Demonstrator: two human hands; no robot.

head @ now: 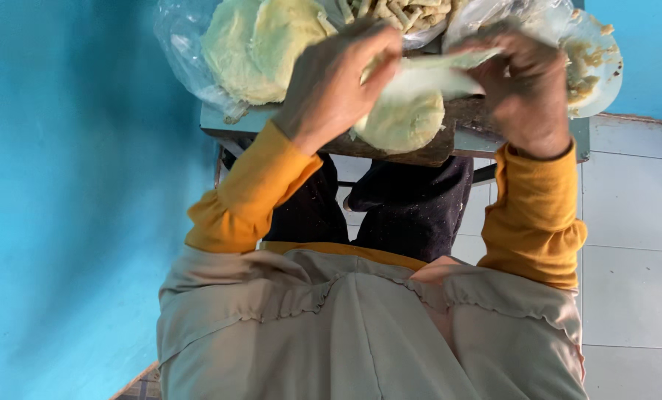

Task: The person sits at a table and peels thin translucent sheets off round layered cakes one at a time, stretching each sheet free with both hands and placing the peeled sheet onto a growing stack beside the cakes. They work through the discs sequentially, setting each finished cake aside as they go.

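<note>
My left hand (338, 81) and my right hand (527, 89) each pinch one end of a thin, pale green-white sheet of dough (434, 74) and hold it stretched between them above the table. Directly under the sheet lies a round flat disc of pale dough (401, 122) on a dark wooden board (438, 154). Both arms are in mustard-yellow sleeves.
Flat dough rounds (257, 44) are piled on clear plastic at the table's left. A bowl of pale strips (405, 13) sits at the far middle, a white plate (594, 67) smeared with filling at the right. A blue wall (71, 185) stands close on the left, tiled floor (634, 222) on the right.
</note>
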